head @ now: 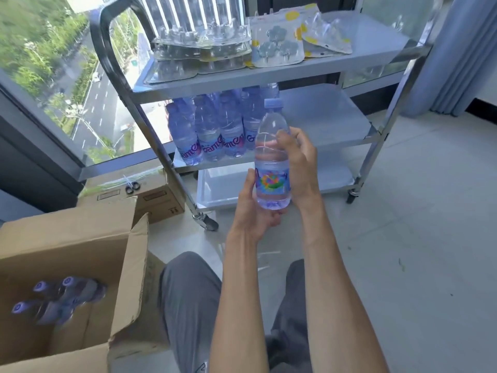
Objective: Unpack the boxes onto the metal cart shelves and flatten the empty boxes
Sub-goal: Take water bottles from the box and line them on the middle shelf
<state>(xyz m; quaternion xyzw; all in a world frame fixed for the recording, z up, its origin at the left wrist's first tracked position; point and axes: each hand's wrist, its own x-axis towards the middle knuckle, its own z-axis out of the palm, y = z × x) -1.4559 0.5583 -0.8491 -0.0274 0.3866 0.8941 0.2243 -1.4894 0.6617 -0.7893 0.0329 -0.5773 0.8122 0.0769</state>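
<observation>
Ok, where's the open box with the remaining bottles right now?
Head view, lower left: the open cardboard box sits on the floor beside the person's left leg, in front of the closed box.

Bright daylight enters through window (67, 84) at left; glare on metal cart (336, 57) top shelf. Shadows soft. Wide-angle bending at frame edges. Motion blur on bottles in cardboard box (80, 254); overall slightly soft

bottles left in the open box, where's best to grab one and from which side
Take a bottle by the neck just under its cap, coming straight down from above. The bottles stand upright and packed together inside the box, so only the caps and shoulders are exposed; the box walls block any reach from the side.
</observation>
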